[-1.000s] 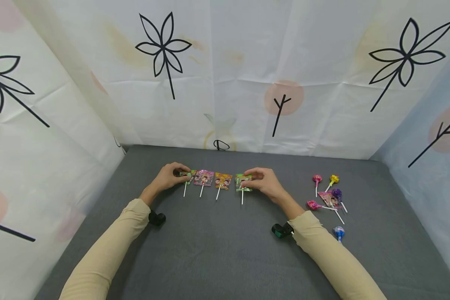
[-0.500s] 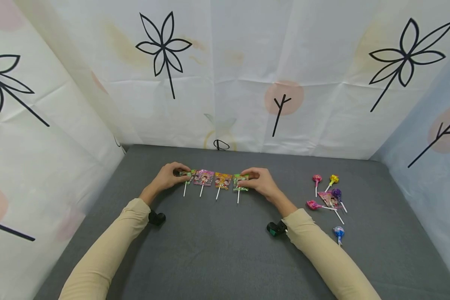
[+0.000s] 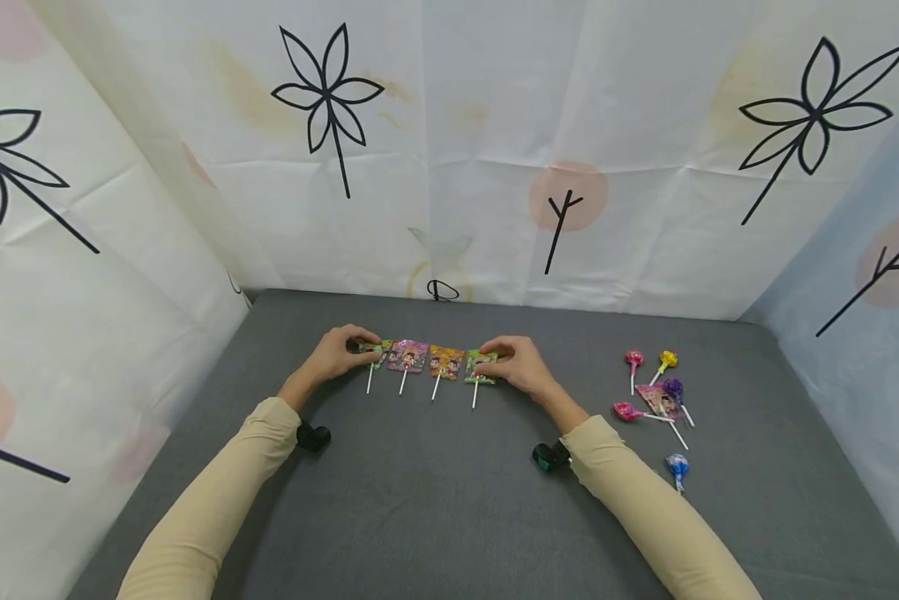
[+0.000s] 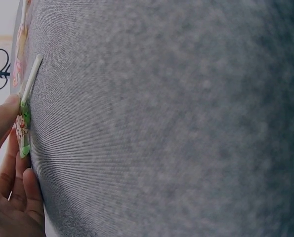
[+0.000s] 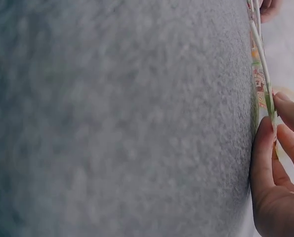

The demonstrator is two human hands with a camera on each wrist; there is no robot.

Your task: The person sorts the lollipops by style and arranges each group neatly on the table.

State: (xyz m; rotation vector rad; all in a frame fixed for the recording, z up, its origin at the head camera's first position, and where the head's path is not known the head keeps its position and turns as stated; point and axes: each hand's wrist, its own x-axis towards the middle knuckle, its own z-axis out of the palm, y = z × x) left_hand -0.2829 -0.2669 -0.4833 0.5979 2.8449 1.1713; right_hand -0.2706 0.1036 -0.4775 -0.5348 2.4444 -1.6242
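Four-sided flat wrapped lollipops lie in a row on the grey table (image 3: pixel 434 483), their white sticks toward the person. At the row's left end, my left hand (image 3: pixel 337 352) pinches the wrapper of a green lollipop (image 4: pixel 25 118) between thumb and fingers. A pink lollipop (image 3: pixel 407 355) and an orange lollipop (image 3: pixel 446 362) come after it, untouched. My right hand (image 3: pixel 522 365) pinches another green lollipop (image 3: pixel 478 360) at the right end, just beside the orange one. Fingers cover part of both green wrappers.
To the right lie several more lollipops: a red one (image 3: pixel 634 357), a yellow one (image 3: pixel 668 358), a purple one (image 3: pixel 672 386), a flat pink one (image 3: pixel 653 398), a round pink one (image 3: pixel 626 410) and a blue one (image 3: pixel 677 464). A patterned white cloth (image 3: pixel 479 108) stands behind the table.
My right hand has shifted slightly left with its green lollipop, bringing it closer to the orange one. The left hand has stayed in place.
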